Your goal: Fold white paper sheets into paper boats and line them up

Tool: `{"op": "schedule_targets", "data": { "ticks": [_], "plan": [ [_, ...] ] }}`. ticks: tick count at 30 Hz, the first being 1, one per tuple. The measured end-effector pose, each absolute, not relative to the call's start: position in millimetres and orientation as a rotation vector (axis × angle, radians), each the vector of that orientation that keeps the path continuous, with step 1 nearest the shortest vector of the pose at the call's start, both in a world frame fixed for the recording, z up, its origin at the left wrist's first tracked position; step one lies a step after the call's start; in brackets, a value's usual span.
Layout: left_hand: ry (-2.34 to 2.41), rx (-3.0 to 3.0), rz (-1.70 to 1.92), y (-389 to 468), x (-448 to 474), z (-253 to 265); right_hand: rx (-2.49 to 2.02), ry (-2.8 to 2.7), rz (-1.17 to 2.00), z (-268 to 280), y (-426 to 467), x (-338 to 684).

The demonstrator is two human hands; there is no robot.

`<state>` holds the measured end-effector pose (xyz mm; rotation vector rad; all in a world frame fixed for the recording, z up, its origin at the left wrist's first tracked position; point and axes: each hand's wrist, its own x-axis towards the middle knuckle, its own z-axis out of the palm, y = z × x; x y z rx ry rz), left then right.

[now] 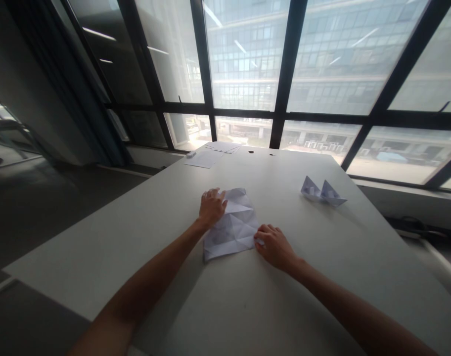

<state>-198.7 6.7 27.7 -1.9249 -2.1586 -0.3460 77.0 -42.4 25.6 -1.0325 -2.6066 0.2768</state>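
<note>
A creased sheet of white paper (233, 232) lies on the table in front of me, crossed by fold lines that meet near its middle. My left hand (212, 206) rests on the sheet's upper left edge, its fingers somewhat spread. At the lower right corner, my right hand (274, 245) is closed, with thumb and fingertips pinching the paper's edge. The undersides of both hands are hidden. Off to the right stands a folded paper boat shape (324, 194) with two pointed peaks.
Several flat white sheets (202, 159) lie at the far left end of the white table (166, 217). Two small dark spots, one a round hole (251, 152), mark the far end. Dark-framed windows (244, 54) rise behind, and a dark curtain (67, 84) hangs at left.
</note>
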Motion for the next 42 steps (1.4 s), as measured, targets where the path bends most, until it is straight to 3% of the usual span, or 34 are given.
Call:
{"op": "schedule_targets", "data": {
  "ticks": [4, 8, 13, 22, 35, 42],
  "plan": [
    [-2.426, -2.175, -0.139, 0.7, -166.0, 14.7, -0.999, -2.646, 0.227, 26.7, -63.5, 81.2],
    [-2.246, -2.339, -0.140, -3.7, -154.1, 1.5, -0.933, -2.612, 0.344, 24.8, -70.3, 82.5],
    [-2.153, -2.411, -0.135, -5.8, -151.6, 2.9, -1.094, -2.375, 0.247, 20.9, -17.2, 56.2],
    [-2.090, -2.467, -0.058, -5.6, -154.3, 3.1, -1.397, -2.580, 0.219, -3.9, 55.9, 36.3],
    [-2.146, -2.310, -0.123, 10.2, -159.8, -0.8, -1.248, -2.458, 0.051, 4.9, 22.2, 37.7],
    [-2.231, -2.285, -0.098, 26.3, -158.9, 17.3, -1.128, -2.586, 0.273, -5.6, -32.3, 38.6]
  ]
}}
